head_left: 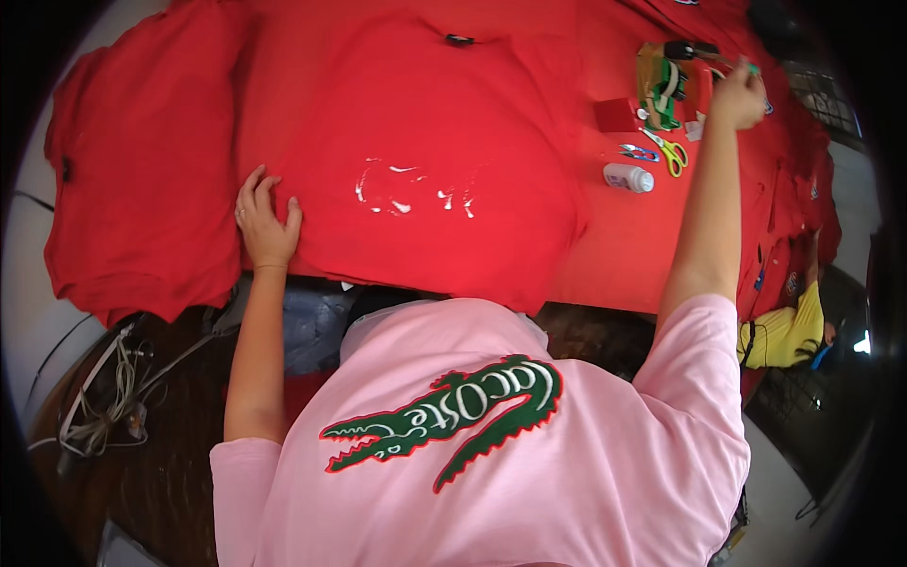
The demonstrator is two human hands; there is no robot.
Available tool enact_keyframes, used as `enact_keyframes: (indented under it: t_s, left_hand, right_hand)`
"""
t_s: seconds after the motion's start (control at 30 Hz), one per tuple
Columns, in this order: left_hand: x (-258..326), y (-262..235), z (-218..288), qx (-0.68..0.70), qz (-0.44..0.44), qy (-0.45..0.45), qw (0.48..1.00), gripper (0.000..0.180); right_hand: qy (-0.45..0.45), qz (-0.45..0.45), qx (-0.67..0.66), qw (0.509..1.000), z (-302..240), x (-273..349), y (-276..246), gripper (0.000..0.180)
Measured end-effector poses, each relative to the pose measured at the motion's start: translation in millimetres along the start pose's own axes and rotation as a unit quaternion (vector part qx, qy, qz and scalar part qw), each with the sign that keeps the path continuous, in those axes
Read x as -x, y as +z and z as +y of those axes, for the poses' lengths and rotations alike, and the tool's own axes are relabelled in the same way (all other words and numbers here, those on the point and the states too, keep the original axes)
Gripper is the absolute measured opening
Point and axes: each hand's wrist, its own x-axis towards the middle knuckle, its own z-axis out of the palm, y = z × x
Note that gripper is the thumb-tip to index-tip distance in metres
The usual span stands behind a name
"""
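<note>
A red T-shirt (444, 113) lies spread before me, with a small black neck label at its far edge. Wet-looking white smears (402, 207) mark its middle. My left hand (266, 219) rests at the shirt's left edge, fingers stretched out and holding nothing. Far to the right, my right hand (740, 98) is raised beside the tape dispensers (659, 90). Its fingers are pinched together by a tiny green and white thing too small to name. Closer to me are yellow-handled scissors (673, 154), blue thread snips (640, 152) and a white bottle (627, 178) on its side.
Another red garment pile (142, 170) covers the table's left end. A small red box (616, 115) stands left of the dispensers. More red shirts (779, 189) hang along the right side, where a person in a yellow top (786, 331) works. Tangled cables (111, 397) hang at lower left.
</note>
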Motion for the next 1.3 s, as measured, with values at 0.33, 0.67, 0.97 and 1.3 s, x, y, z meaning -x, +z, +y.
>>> enact_keyframes:
  t_s: [0.33,0.67,0.97,1.3]
  left_hand:
    - [1,-8,4,0.009,-0.01,-0.007,1.0,0.048]
    - [17,-19,53,0.031,-0.058,0.04,0.997,0.088]
    - [21,-9,39,-0.001,-0.167,0.095,0.981,0.138]
    - [23,-7,36,0.004,-0.153,0.094,0.984,0.137]
  right_hand:
    - [-0.155,-0.537,-0.186,0.808,-68,238,-117,0.039]
    - [-0.088,-0.643,-0.142,0.747,-111,345,-186,0.037]
    - [-0.082,-0.771,-0.202,0.599,-174,382,-216,0.029]
    - [-0.241,-0.626,-0.057,0.74,-185,386,-179,0.045]
